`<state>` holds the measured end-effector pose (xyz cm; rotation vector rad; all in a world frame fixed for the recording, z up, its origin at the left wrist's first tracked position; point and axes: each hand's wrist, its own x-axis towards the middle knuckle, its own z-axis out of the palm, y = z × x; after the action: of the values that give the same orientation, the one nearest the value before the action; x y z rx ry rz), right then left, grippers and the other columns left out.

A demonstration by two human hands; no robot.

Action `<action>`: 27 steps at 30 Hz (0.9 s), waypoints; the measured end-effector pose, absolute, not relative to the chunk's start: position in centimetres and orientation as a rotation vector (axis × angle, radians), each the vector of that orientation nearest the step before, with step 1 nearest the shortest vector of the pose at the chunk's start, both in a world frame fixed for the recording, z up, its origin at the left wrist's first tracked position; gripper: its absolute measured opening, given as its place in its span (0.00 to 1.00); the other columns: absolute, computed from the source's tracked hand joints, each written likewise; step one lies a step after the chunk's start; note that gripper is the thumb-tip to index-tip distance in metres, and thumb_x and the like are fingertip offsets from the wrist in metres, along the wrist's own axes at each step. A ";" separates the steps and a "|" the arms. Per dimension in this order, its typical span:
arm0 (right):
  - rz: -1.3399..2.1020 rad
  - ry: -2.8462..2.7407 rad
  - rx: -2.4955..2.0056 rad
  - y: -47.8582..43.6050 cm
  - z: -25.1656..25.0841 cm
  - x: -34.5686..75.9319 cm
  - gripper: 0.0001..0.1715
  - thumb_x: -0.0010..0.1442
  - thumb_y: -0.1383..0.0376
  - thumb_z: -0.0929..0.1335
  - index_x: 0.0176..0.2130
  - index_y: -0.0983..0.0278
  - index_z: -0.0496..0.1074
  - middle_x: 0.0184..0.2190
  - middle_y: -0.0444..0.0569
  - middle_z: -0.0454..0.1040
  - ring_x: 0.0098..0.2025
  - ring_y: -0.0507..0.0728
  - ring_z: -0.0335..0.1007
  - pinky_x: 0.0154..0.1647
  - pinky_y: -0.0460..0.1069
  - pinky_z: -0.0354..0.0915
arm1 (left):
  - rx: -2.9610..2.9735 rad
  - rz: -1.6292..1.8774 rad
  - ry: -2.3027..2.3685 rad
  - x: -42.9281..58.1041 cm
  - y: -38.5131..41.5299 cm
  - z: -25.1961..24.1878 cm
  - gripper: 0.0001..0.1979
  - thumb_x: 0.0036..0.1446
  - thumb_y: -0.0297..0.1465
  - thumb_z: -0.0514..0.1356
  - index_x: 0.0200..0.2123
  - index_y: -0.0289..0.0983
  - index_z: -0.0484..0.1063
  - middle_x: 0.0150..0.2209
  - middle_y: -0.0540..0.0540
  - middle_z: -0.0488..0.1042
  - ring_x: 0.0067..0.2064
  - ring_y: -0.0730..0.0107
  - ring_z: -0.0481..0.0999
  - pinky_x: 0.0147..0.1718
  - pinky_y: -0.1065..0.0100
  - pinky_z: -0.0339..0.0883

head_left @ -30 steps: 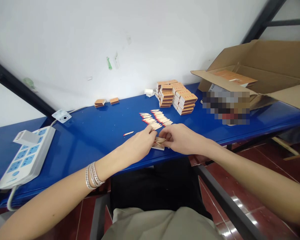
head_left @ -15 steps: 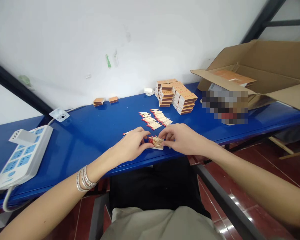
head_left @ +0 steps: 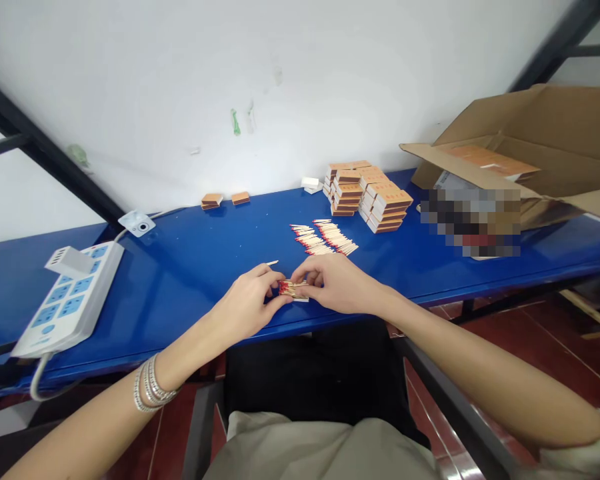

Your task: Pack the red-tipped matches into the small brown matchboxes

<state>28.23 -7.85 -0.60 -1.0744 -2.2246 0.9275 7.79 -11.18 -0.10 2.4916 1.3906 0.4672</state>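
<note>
A small white matchbox tray [head_left: 301,299] filled with red-headed matches [head_left: 291,288] lies near the table's front edge, between my two hands. My left hand [head_left: 250,300] grips the tray's left end with thumb and fingers. From the right, my right hand [head_left: 337,283] has its fingers closed over the matches, thumb pressed on them; it covers the tray's right part. Just beyond my hands, loose matches [head_left: 307,239] lie in two rows with their heads to the left. A single match [head_left: 273,263] rests behind my left hand.
Stacked orange matchboxes [head_left: 387,200] stand by the wall, with white trays [head_left: 311,183] beside them. Two orange sleeves [head_left: 211,201] sit further left. A power strip [head_left: 75,293] and a small white camera-like device [head_left: 137,224] occupy the left. An open cardboard box [head_left: 490,143] is at right.
Both hands and the tray have shifted left along the table. My right hand has closed in over the matches, hiding more of them. The view has turned slightly left.
</note>
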 end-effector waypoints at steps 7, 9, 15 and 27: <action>0.892 -2.359 -0.993 -6.2 -0.5 27.7 0.09 0.54 0.63 0.72 0.35 0.64 0.81 0.26 0.46 0.78 0.27 0.50 0.69 0.29 0.45 0.61 | 2.437 0.564 1.437 6.2 -11.8 -0.8 0.14 0.60 0.37 0.62 0.46 0.35 0.74 0.37 0.46 0.71 0.33 0.69 0.73 0.35 0.65 0.71; 0.928 -2.345 -1.003 -6.0 -0.7 27.8 0.09 0.53 0.63 0.72 0.35 0.64 0.81 0.26 0.45 0.78 0.26 0.50 0.68 0.28 0.45 0.61 | 2.452 0.583 1.411 6.1 -11.8 -1.0 0.14 0.60 0.37 0.62 0.46 0.36 0.74 0.38 0.46 0.71 0.34 0.69 0.73 0.36 0.65 0.71; 1.013 -2.237 -1.049 -5.8 -0.7 28.6 0.09 0.57 0.64 0.69 0.35 0.64 0.80 0.28 0.47 0.79 0.28 0.51 0.71 0.30 0.46 0.64 | 2.512 0.592 1.340 6.5 -12.0 -1.2 0.16 0.63 0.37 0.60 0.50 0.36 0.73 0.40 0.45 0.71 0.36 0.68 0.74 0.37 0.64 0.72; 0.961 -2.250 -0.997 -6.2 -0.4 28.8 0.07 0.54 0.64 0.71 0.34 0.64 0.79 0.30 0.47 0.79 0.30 0.52 0.73 0.32 0.46 0.66 | 2.497 0.612 1.358 6.7 -11.9 -1.3 0.16 0.63 0.38 0.59 0.50 0.36 0.73 0.39 0.45 0.72 0.35 0.68 0.74 0.37 0.64 0.72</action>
<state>28.80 -6.21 -0.43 -0.9970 -2.2501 0.9612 6.68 -11.88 -1.29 2.4975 1.3578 0.6117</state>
